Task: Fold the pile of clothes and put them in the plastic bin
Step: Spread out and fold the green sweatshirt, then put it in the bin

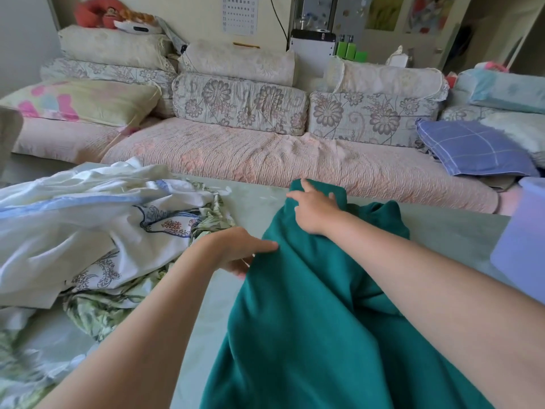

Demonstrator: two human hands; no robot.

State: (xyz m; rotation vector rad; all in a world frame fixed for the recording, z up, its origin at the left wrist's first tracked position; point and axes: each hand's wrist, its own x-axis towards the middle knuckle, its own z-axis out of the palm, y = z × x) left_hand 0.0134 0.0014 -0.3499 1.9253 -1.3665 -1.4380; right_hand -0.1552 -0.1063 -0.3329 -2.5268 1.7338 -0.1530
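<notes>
On my pale worktop [256, 202] a green garment [309, 320] lies in the middle, running toward me. The unfolded pile [88, 225] sits to its left, the bin [522, 246] at the right edge. The garment looks soft, thick and limp, best taken by its edges. My left hand [236, 249] has fingers clamped on its left edge. My right hand [315, 211] rests on its far end; I cannot tell if it grips.

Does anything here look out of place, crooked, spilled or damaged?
Nothing is damaged or spilled. The green garment lies bunched and crooked on the table, gripped by the left hand and the right hand; the pile of clothes beside it is jumbled, as expected before folding.
</notes>
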